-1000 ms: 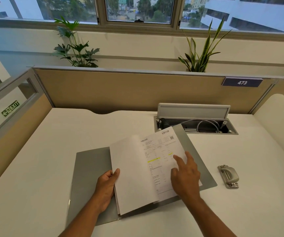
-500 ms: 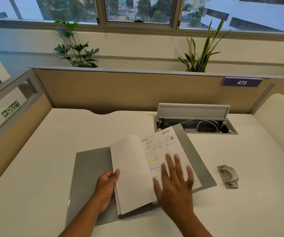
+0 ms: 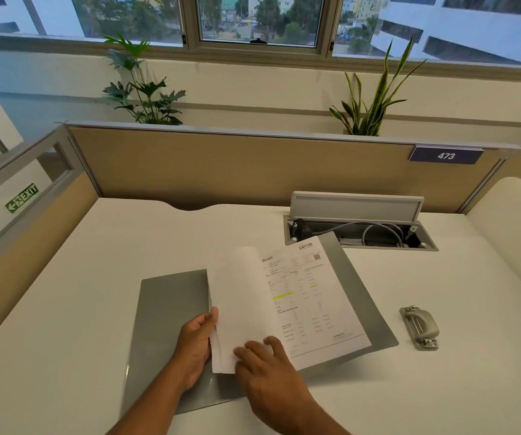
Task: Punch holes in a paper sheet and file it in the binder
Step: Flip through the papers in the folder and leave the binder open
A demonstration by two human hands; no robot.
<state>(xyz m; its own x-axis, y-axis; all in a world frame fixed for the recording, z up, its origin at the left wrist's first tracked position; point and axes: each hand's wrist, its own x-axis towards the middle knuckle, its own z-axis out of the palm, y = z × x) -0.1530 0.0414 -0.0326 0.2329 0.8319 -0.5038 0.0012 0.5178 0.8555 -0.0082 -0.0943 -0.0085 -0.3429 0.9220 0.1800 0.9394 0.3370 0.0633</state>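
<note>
Left grip [image 3: 194, 346] pinches paper sheets [image 3: 240, 309] (binder [image 3: 171, 309] lies beneath).

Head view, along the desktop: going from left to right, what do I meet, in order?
grey binder cover → left hand → lifted pages, which that hand grips → printed sheet → hole punch. The right hand overlaps the papers, so it is left out.

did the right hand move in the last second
Yes. The right hand slid left and back toward the person, away from the hole punch, and is now at the bottom edge of the lifted pages.
</note>
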